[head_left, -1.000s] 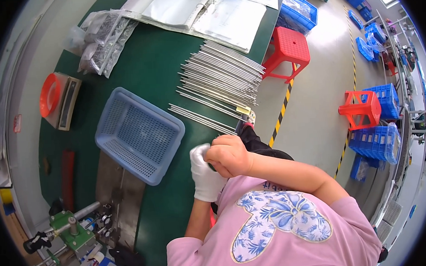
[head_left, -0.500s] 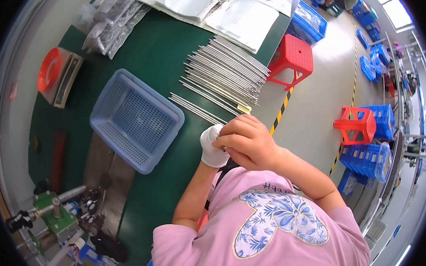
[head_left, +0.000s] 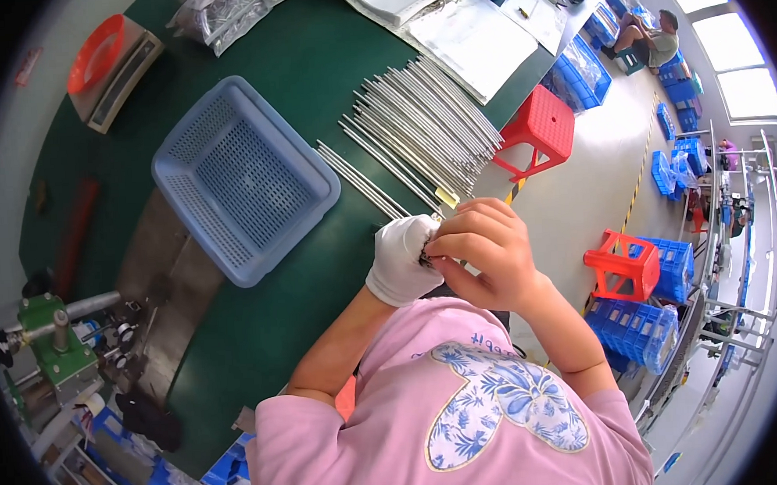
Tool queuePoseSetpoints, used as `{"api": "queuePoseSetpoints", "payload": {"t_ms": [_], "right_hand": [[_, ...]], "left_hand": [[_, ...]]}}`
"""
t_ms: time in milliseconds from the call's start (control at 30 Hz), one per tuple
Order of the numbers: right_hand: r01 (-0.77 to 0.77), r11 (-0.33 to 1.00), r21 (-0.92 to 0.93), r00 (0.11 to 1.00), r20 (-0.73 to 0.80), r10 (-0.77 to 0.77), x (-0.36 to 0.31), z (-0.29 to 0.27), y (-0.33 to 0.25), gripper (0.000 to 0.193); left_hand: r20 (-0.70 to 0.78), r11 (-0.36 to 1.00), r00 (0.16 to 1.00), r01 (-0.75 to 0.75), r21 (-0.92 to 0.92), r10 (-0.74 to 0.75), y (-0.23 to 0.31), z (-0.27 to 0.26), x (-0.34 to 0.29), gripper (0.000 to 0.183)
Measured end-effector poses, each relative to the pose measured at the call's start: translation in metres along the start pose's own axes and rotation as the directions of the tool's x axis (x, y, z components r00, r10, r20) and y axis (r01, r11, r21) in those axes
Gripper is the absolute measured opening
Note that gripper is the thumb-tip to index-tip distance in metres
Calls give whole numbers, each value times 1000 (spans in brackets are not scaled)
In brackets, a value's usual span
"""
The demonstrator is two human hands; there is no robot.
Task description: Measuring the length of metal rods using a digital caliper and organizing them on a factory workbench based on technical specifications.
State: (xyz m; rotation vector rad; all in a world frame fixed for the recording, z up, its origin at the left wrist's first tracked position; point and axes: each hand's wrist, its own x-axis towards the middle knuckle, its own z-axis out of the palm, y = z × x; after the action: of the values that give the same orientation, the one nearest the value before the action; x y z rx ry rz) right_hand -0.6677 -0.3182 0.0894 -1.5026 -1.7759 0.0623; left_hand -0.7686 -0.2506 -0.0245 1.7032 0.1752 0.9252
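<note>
At centre, the gloved left hand [head_left: 403, 264] is cupping a small dark item [head_left: 425, 257]; the bare right hand [head_left: 487, 253] is curling beside it, hold unclear. Above, metal rods [head_left: 426, 128] are lying grouped, a few apart; which are finished is not showing.

To my left, a boxy device [head_left: 131, 73] bears a round red dish [head_left: 95, 56], clear plastic bags [head_left: 234, 18] lying farther right; a green machine [head_left: 68, 365] stands lower down. Ahead of me lies an open ring binder [head_left: 475, 43]; rightward are red stools [head_left: 548, 127] and blue crates [head_left: 632, 335] (far off, a person [head_left: 662, 45] sits near a window [head_left: 739, 53]).
</note>
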Motion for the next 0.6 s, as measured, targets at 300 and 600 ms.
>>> {"api": "queuePoseSetpoints", "payload": {"t_ms": [300, 600], "right_hand": [[-125, 990, 71, 991, -46, 128, -3, -3, 2, 19], [-49, 995, -87, 999, -16, 48, 5, 3, 1, 17]], "left_hand": [[-134, 992, 991, 22, 122, -6, 10, -4, 6, 20], [-105, 993, 990, 104, 54, -98, 5, -6, 3, 18]]}}
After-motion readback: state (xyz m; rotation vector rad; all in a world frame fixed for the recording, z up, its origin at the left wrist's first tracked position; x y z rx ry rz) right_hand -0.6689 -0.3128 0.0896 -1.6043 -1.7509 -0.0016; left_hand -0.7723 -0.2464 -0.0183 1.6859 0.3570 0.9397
